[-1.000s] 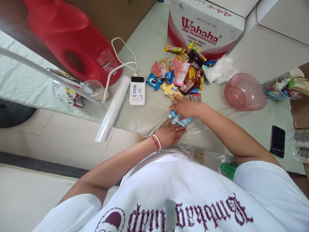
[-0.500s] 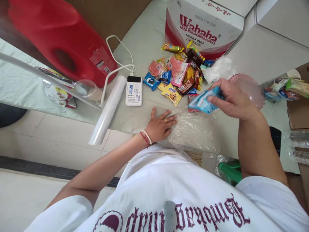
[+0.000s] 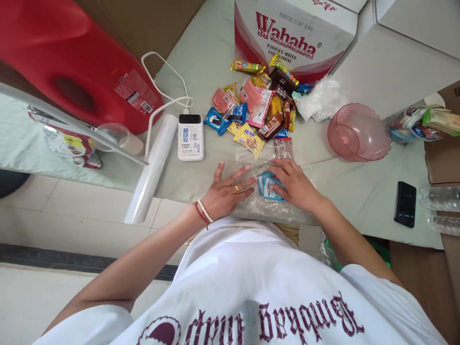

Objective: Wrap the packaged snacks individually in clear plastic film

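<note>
My left hand (image 3: 225, 190) lies flat with fingers spread on the left edge of a clear plastic bag (image 3: 268, 207) spread at the table's near edge. My right hand (image 3: 293, 183) rests over a small blue snack packet (image 3: 266, 184) on that bag, fingers curled onto the packet. Just beyond lies a pile of several wrapped snacks (image 3: 257, 105), the nearest a yellow cookie packet (image 3: 248, 139).
A white power bank (image 3: 190, 136) with cable and a roll of clear bags (image 3: 151, 168) lie left. A red jug (image 3: 79, 67), a Wahaha carton (image 3: 291, 36), a pink bowl (image 3: 358, 133) and a black phone (image 3: 405, 203) surround the spot.
My right hand lifted the blue packet up to the right, then brought it back down onto the clear bag. My left hand stayed flat on the bag's edge.
</note>
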The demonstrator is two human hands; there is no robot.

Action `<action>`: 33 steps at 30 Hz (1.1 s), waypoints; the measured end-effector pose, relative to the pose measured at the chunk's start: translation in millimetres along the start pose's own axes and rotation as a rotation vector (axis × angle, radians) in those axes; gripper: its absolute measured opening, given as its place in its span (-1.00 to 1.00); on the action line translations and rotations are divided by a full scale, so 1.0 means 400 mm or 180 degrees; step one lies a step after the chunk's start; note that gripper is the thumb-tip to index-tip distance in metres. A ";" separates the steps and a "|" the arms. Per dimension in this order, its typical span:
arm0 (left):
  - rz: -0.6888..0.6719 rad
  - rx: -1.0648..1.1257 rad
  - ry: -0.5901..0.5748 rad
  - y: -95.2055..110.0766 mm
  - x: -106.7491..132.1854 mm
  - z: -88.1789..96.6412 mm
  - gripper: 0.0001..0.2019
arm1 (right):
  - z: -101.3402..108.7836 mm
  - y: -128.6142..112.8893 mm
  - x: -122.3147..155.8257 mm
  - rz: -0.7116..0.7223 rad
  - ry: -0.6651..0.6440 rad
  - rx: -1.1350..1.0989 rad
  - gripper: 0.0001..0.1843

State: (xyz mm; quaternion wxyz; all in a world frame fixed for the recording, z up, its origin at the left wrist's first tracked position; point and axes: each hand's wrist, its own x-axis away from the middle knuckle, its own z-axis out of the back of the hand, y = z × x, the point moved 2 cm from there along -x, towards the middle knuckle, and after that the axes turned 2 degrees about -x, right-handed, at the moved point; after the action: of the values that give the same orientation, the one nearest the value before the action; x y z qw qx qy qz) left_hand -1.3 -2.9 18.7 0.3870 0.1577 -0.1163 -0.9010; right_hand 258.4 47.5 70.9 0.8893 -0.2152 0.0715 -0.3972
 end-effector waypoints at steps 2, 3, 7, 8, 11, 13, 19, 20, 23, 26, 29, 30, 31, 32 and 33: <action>-0.0080 0.0242 -0.0192 -0.008 0.007 0.003 -0.51 | 0.011 -0.008 0.076 0.0122 0.0180 -0.0337 -0.47; -0.0092 0.0369 -0.0296 -0.012 0.013 0.006 -0.52 | 0.007 -0.011 0.120 0.0180 0.0168 -0.0476 -0.40; -0.0019 0.0608 -0.0506 -0.015 0.043 0.010 -0.53 | -0.061 -0.004 0.285 -0.0032 -0.0010 -0.0409 -0.33; 0.0065 0.0609 -0.0471 -0.013 0.049 0.007 -0.61 | -0.078 0.003 0.309 -0.0152 0.0045 -0.0363 -0.49; 0.0478 0.0680 -0.0196 -0.005 0.051 -0.004 -0.81 | -0.087 0.027 0.322 -0.0293 0.0284 -0.0528 -0.76; 0.0836 0.0784 0.0059 -0.006 0.041 -0.011 -0.78 | -0.056 0.050 0.282 -0.0325 0.0320 -0.0695 -0.75; 0.2238 0.0319 0.0862 -0.037 -0.015 -0.025 -0.83 | 0.061 0.132 0.055 -0.0986 0.0014 0.0174 -0.67; 0.2417 0.0185 0.0943 -0.040 -0.025 -0.029 -0.86 | 0.068 0.137 0.014 -0.1088 -0.0002 0.0423 -0.67; 0.2666 0.0020 0.1176 -0.032 -0.052 -0.040 -0.73 | 0.071 0.131 -0.098 -0.1061 0.0301 0.0771 -0.61; 0.2531 0.0054 0.1353 -0.008 -0.080 -0.037 -0.63 | 0.047 0.126 -0.184 -0.0886 0.0461 0.0737 -0.53; 0.2192 -0.0038 0.1306 0.010 -0.107 -0.030 -0.61 | 0.023 0.147 -0.236 -0.0979 0.0262 0.0641 -0.65; 0.2105 -0.0065 0.1236 0.011 -0.114 -0.030 -0.62 | 0.020 0.155 -0.245 -0.0977 0.0179 0.0558 -0.70; 0.2063 -0.0069 0.1150 0.008 -0.119 -0.032 -0.64 | 0.021 0.161 -0.248 -0.0921 0.0103 0.0463 -0.73; 0.2081 -0.0047 0.1061 0.002 -0.123 -0.035 -0.65 | 0.027 0.163 -0.247 -0.0804 0.0039 0.0376 -0.75; 0.2157 -0.0003 0.0988 -0.005 -0.124 -0.039 -0.65 | 0.036 0.160 -0.241 -0.0640 0.0007 0.0313 -0.76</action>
State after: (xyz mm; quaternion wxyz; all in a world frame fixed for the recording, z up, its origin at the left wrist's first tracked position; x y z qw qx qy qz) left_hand 35.7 33.5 13.2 0.6764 0.2449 -0.1014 -0.6872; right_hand 241.1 161.1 51.3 0.8543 -0.1769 0.0310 -0.4878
